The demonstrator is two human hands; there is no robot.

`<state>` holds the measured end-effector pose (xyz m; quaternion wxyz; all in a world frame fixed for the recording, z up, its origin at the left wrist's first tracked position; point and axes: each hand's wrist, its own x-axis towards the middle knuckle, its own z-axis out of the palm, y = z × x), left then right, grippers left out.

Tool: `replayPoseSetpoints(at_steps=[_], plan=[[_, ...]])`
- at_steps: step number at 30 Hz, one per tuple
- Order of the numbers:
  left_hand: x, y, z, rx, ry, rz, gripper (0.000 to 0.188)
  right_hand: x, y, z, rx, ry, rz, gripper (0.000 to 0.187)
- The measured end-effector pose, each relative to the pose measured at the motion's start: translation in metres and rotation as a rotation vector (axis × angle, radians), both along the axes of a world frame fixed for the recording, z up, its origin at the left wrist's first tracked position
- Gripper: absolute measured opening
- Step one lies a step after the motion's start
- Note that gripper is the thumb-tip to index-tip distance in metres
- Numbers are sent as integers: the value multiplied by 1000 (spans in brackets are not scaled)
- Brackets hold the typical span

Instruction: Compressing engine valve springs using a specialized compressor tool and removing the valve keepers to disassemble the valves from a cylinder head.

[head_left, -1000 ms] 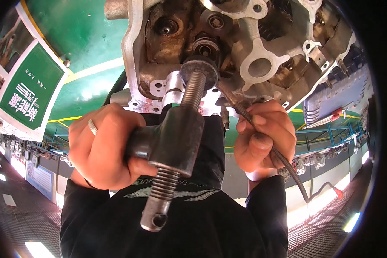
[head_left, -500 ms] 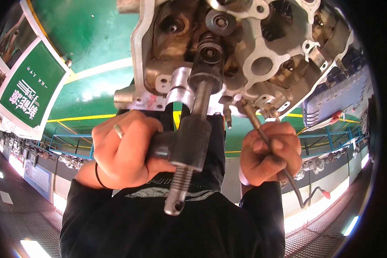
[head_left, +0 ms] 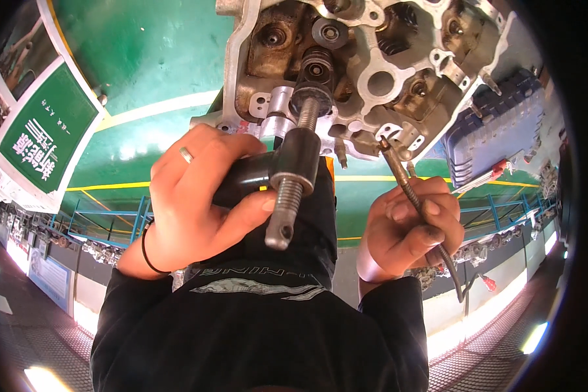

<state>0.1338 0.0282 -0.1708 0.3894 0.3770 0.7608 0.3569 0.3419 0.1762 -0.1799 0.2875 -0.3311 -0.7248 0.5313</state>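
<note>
I see gap under cylinder head (head_left: 371, 55); left hand (head_left: 196, 193) clasps valve-spring compressor (head_left: 298, 157), right hand (head_left: 408, 228) pinches flexible-shaft tool (head_left: 404, 181); blue case (head_left: 493, 134) at right.

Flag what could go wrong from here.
The valve spring compressor might slip if its pressing end isn't seated squarely; the view doesn't settle that. The thumb of the left hand lies close to the threaded screw and could get pinched. The tip of the flexible-shaft tool in the right hand appears beside the cylinder head and might scratch it.
</note>
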Motion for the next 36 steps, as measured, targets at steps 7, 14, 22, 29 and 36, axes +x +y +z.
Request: replayPoseSetpoints(at_steps=[7,14,22,29,36], plan=[[-27,6,27,307,44,220,32,-4,8,39,-17,24,10,24],[-44,58,81,440,-95,-162,42,-16,11,89,-51,149,39,17],[-35,86,121,524,-237,-208,23,-12,16,134,-99,251,58,12],[-19,98,127,525,-201,-244,16,4,26,156,-112,221,-4,15],[-9,118,126,291,-323,-154,16,33,75,167,-179,229,-120,23]])
